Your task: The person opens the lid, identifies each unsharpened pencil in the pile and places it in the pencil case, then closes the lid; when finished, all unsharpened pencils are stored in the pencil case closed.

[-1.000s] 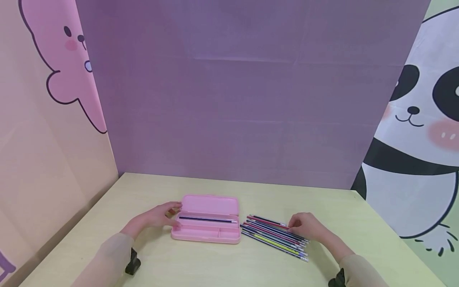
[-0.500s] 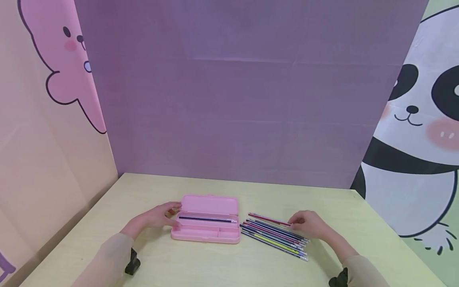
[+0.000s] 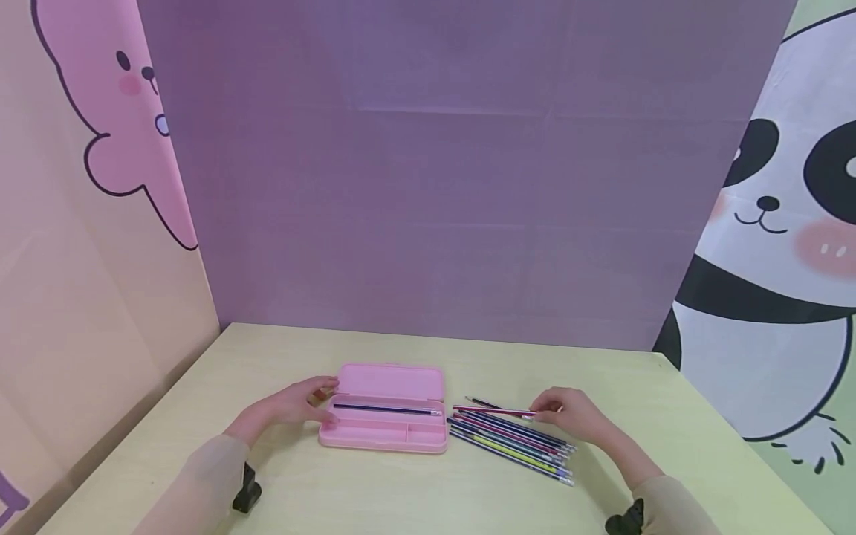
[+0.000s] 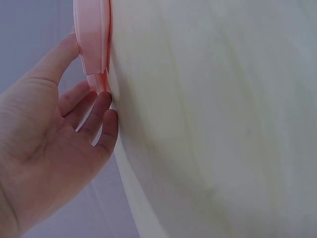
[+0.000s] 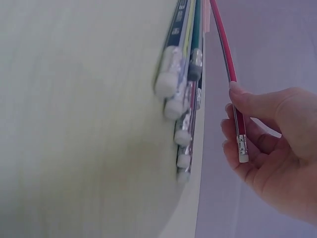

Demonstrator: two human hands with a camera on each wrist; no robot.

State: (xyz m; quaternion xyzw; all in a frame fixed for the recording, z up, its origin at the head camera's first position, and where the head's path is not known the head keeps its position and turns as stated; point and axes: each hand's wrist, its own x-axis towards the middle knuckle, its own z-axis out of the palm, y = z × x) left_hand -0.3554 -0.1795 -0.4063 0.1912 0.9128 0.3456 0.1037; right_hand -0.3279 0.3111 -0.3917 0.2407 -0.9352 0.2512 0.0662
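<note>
Red, slender pencil hangs above the surface, pinched in the right hand's grip; only the right wrist view shows its white eraser. Left hand's loosely spread grip touches the open pink plastic case.
</note>
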